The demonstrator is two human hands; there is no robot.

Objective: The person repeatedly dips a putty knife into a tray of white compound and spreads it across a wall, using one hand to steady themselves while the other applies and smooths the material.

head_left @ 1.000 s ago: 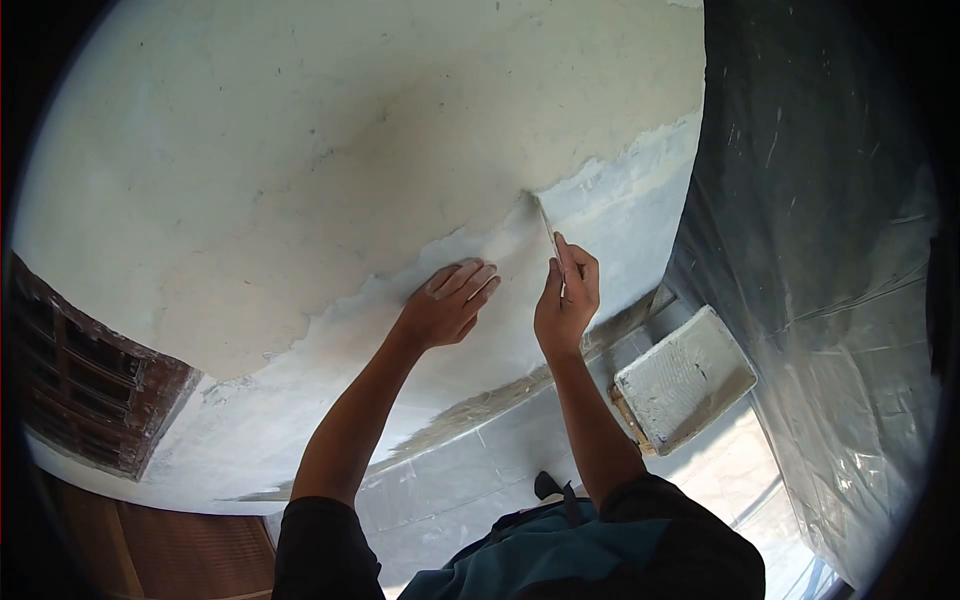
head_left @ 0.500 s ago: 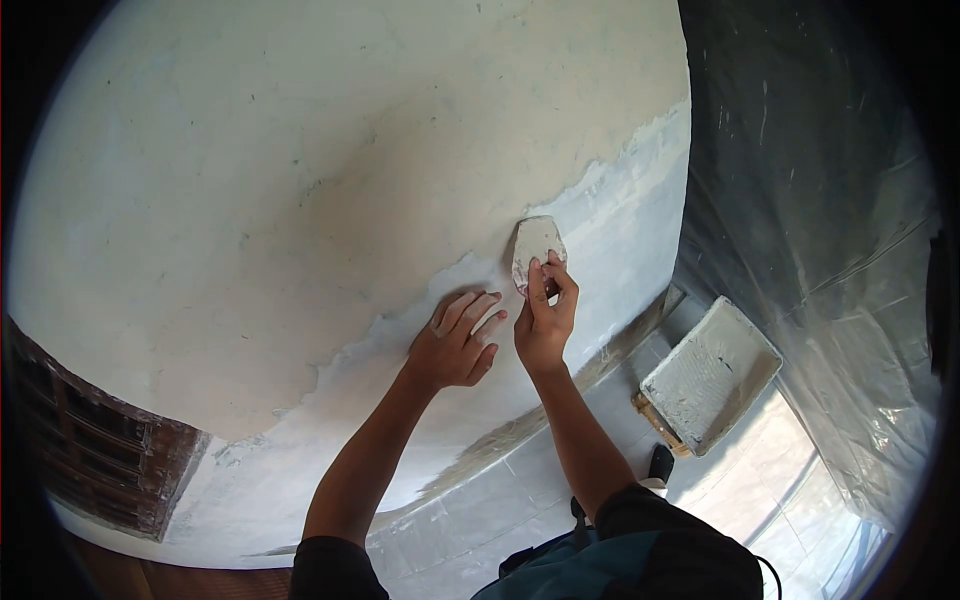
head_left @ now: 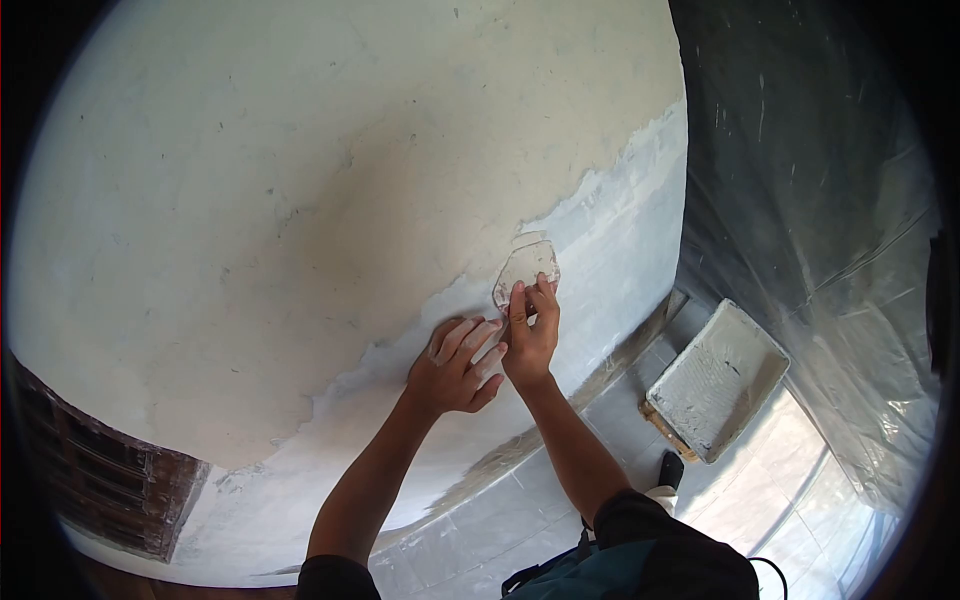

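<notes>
My right hand pinches a flat, pale scraper with worn, plaster-smeared edges. Its broad face rests against the wall, at the ragged border between the beige surface and the whiter coat. Just above the tool's upper edge a small ridge of filler shows. To the left, my left hand lies on the wall with its fingers spread and holds nothing. White residue coats several of its fingers. The scraper's lower end is partly hidden behind my right fingers.
A tray of white filler stands on the tiled floor at the lower right, beside my foot. Plastic sheeting hangs along the right side. A brown wooden shutter is set into the wall at the lower left.
The view has tilted a little, so the wall sits lower. The scraper has tipped flatter against the wall, and a filler ridge now shows above it. My left hand stays on the wall.
</notes>
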